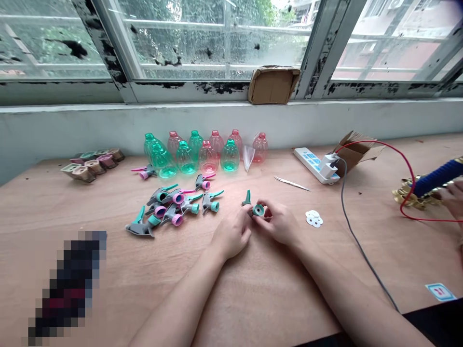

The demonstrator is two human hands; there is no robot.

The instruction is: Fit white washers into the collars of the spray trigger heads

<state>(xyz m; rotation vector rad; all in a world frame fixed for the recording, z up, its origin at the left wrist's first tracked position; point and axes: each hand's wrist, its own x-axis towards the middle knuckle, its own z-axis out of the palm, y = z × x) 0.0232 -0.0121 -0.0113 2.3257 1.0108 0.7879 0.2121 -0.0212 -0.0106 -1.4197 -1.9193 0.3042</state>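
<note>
your left hand (231,233) curls nearly closed on the spray head (255,209) while your right hand (279,221) pinches its collar (258,210), likely to steady its opening toward you (well out from the bench's (235,299) far edge).

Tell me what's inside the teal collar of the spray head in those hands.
Inside the teal collar, a paler round centre shows, too small to identify; anything deeper is hidden. The left hand and right hand cover parts of the spray head.
</note>
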